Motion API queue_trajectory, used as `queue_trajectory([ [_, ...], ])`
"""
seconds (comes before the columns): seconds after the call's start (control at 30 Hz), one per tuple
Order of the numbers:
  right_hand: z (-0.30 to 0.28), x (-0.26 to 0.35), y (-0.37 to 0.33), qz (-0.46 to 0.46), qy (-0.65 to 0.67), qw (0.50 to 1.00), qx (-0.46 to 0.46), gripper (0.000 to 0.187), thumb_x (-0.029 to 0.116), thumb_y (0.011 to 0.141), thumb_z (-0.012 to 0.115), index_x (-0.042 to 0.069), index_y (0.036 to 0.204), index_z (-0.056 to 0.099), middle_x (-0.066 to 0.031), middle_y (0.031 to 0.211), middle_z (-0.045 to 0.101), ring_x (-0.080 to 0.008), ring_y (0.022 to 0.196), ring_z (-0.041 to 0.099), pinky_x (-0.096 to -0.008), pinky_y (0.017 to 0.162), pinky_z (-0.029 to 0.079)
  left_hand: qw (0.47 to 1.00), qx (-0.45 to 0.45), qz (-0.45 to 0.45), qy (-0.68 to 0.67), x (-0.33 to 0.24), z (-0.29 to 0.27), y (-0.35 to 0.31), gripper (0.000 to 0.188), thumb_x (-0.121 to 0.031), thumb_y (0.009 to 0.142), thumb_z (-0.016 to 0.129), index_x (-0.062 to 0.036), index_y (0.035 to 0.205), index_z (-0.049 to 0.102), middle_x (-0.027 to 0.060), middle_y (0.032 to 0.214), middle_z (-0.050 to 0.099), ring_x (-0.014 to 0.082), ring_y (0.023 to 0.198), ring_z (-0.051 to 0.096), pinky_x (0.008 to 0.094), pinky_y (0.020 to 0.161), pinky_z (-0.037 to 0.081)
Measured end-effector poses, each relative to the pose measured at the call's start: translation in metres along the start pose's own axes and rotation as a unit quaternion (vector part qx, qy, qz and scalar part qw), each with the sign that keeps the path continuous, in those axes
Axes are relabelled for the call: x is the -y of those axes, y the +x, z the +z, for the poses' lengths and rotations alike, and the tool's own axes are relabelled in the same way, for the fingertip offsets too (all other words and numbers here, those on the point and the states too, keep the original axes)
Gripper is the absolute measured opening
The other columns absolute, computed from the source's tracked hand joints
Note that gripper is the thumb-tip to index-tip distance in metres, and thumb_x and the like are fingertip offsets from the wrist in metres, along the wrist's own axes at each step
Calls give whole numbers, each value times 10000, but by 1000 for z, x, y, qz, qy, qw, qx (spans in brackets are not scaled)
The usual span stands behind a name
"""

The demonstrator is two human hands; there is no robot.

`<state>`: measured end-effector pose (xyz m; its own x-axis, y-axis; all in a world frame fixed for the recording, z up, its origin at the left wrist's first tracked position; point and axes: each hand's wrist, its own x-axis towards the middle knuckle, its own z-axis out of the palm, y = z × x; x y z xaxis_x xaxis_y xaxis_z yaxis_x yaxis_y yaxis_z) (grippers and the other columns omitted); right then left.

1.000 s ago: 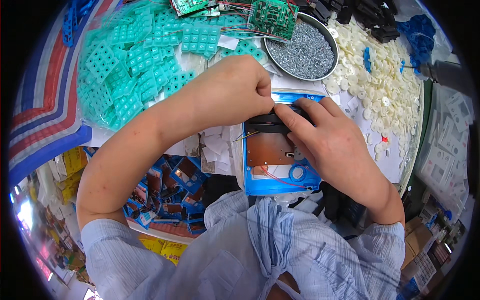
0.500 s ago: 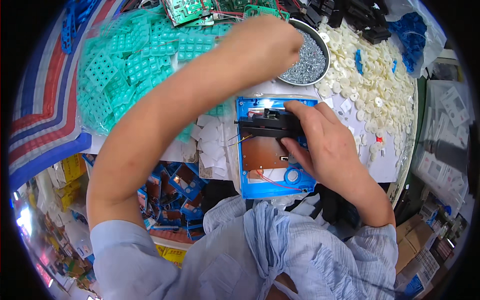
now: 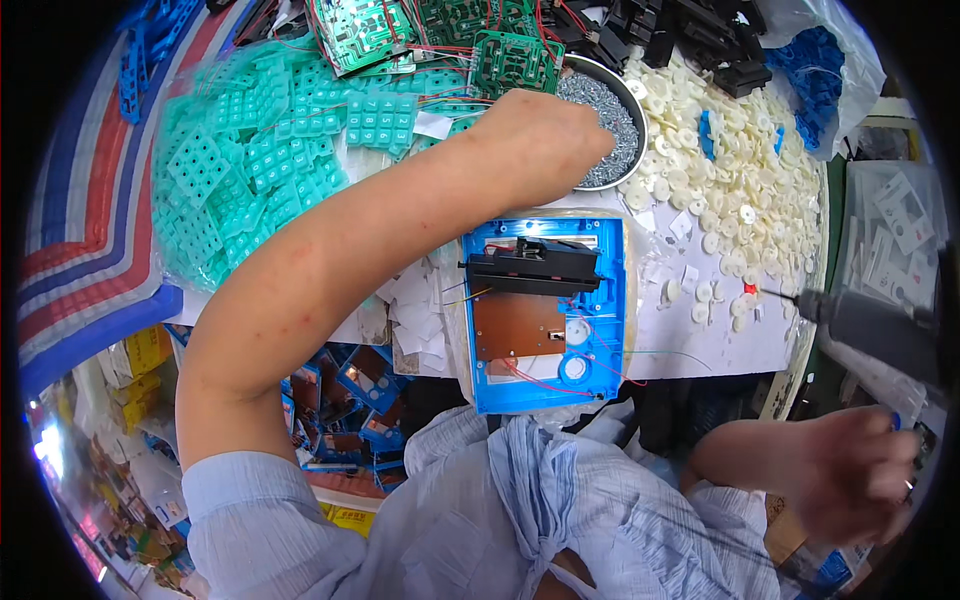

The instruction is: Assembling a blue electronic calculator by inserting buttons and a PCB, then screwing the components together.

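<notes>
My left hand (image 3: 548, 143) is closed over the near left part of a round metal bowl (image 3: 643, 128) of small silvery screws (image 3: 607, 112). Its fingertips are hidden, so what they pinch does not show. Away at the lower right, my right hand (image 3: 858, 478) is smeared by motion, its fingers bent, with a small blue spot by them. In front of me lies an open blue plastic case (image 3: 612, 330). It carries a brown circuit board (image 3: 515, 325), a black plastic part (image 3: 535, 268) across its upper half and loose thin wires. Neither hand touches the case.
Teal keypads (image 3: 260, 150) are heaped at the left, green circuit boards (image 3: 515, 65) at the back. Cream discs (image 3: 740, 180) spread across the right. A dark powered screwdriver (image 3: 870, 325) hangs at the right edge. More blue cases (image 3: 370, 385) lie below the table at the left.
My right hand has left the black part and the case and swung out to the lower right. My left hand stays at the screw bowl, a little lower in view.
</notes>
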<state>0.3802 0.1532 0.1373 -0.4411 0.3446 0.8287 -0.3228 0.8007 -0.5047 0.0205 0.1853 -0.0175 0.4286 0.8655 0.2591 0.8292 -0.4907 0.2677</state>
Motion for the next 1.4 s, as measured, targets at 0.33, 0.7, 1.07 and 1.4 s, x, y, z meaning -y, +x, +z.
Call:
queue_trajectory([
  [0.33, 51, -130, 43, 273, 259, 925, 49, 723, 290, 957, 666, 64, 1564, 344, 20, 889, 510, -113, 747, 431, -375, 826, 440, 972, -46, -44, -227, -15, -57, -13, 98, -156, 915, 669, -63, 904, 698, 118, 827, 675, 315, 727, 675, 420, 652, 529],
  [0.7, 125, -77, 49, 247, 358, 895, 97, 450, 280, 993, 711, 304, 1385, 491, 71, 708, 574, -81, 614, 529, -259, 557, 500, 956, -190, -76, -212, -95, -46, -100, 205, -61, 778, 781, -90, 973, 724, 46, 979, 727, 221, 855, 686, 366, 740, 446],
  [1.07, 150, -71, 39, 244, 354, 901, 60, 427, 266, 984, 724, 276, 1353, 509, 49, 680, 555, -107, 568, 528, -278, 533, 495, 955, -214, -87, -186, -95, -38, -109, 337, -229, 746, 835, -106, 1016, 675, 19, 978, 664, 239, 896, 628, 417, 850, 404],
  [1.4, 143, -86, 33, 257, 299, 919, 18, 461, 247, 1024, 648, 196, 1439, 456, 43, 698, 531, -101, 610, 497, -290, 548, 468, 975, -123, -166, -81, -71, -30, -134, 508, -334, 712, 869, -117, 1099, 622, 57, 1061, 624, 282, 1037, 562, 450, 946, 324],
])
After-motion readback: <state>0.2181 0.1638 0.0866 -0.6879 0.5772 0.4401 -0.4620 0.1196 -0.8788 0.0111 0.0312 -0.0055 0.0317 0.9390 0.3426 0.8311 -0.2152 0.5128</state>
